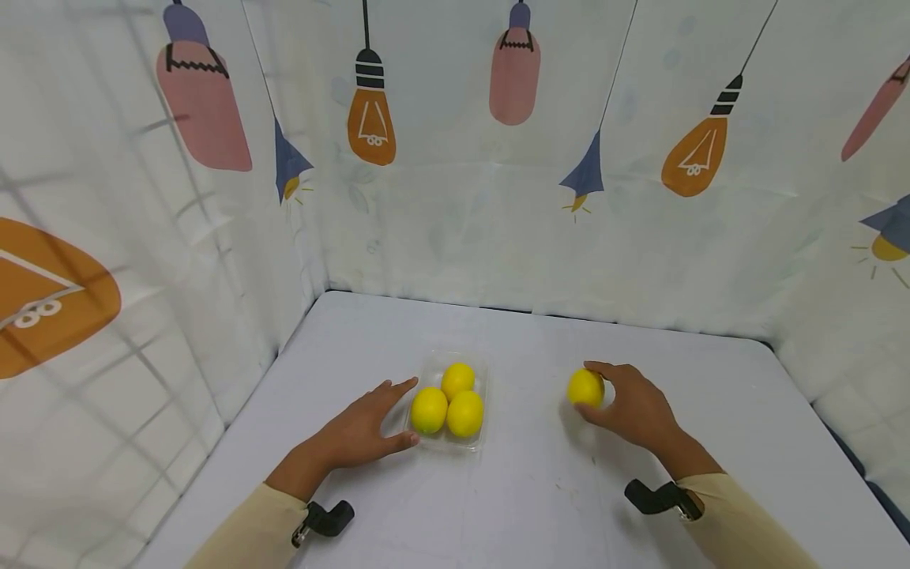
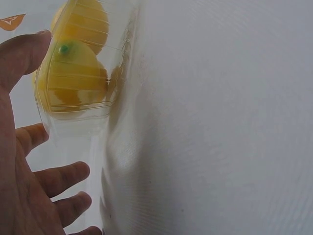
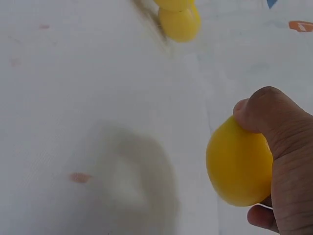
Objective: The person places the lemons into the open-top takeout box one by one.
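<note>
My right hand (image 1: 636,407) holds a yellow lemon (image 1: 586,388) between thumb and fingers; the right wrist view shows this lemon (image 3: 239,164) apart from its shadow, so it is off the table. A clear plastic tray (image 1: 469,444) stands left of it with three lemons inside: one at the back (image 1: 458,380), one at front left (image 1: 429,410), one at front right (image 1: 465,414). Beside the tray's left side is my left hand (image 1: 362,427), fingers extended and thumb spread. Through the tray's clear wall, a green-tipped lemon (image 2: 73,73) shows in the left wrist view.
A white-covered table (image 1: 526,506) lies under everything, with a few small specks near its middle. White curtains (image 1: 462,229) printed with lamps and bulbs stand along the back and sides. Each wrist wears a black camera mount (image 1: 323,519).
</note>
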`<move>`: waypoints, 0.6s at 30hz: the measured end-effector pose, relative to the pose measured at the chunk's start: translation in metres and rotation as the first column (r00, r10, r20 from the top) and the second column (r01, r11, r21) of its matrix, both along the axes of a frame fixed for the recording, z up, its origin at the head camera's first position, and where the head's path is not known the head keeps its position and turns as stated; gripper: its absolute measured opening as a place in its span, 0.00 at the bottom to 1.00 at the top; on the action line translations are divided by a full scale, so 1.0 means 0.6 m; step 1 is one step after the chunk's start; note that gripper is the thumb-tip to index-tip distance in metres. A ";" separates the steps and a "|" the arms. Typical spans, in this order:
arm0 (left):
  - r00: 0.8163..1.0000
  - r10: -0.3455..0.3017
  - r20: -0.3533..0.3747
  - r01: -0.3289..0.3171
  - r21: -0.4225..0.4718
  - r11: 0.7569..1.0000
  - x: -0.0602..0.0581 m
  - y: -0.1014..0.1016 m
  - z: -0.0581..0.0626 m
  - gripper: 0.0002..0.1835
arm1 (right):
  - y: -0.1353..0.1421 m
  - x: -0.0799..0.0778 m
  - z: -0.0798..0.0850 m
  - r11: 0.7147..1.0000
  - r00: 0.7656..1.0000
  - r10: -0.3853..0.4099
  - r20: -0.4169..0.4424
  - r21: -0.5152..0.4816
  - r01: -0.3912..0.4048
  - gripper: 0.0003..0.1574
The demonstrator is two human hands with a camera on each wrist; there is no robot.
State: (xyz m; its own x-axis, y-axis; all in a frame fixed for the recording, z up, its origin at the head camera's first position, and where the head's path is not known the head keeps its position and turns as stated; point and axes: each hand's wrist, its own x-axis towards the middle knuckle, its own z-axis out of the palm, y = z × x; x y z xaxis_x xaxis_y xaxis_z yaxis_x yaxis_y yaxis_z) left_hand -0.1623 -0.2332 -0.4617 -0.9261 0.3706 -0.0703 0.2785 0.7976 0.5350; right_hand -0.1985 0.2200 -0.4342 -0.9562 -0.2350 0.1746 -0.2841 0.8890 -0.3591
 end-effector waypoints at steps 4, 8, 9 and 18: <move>1.000 0.000 0.005 0.000 0.006 1.000 0.001 0.001 0.002 0.50 | -0.019 -0.006 0.007 1.000 1.000 0.023 -0.012 -0.016 -0.023 0.47; 1.000 0.002 0.008 -0.002 0.005 1.000 0.001 0.001 0.002 0.50 | -0.038 -0.014 0.009 0.999 0.999 0.043 -0.023 -0.012 -0.043 0.47; 1.000 0.004 0.010 -0.004 0.002 1.000 0.001 0.001 0.002 0.50 | -0.042 -0.016 0.009 0.999 0.998 0.049 -0.028 -0.013 -0.050 0.47; 1.000 0.011 0.008 -0.011 -0.009 1.000 0.001 0.001 0.000 0.50 | -0.080 -0.027 0.018 0.997 0.997 0.069 -0.021 -0.032 -0.069 0.46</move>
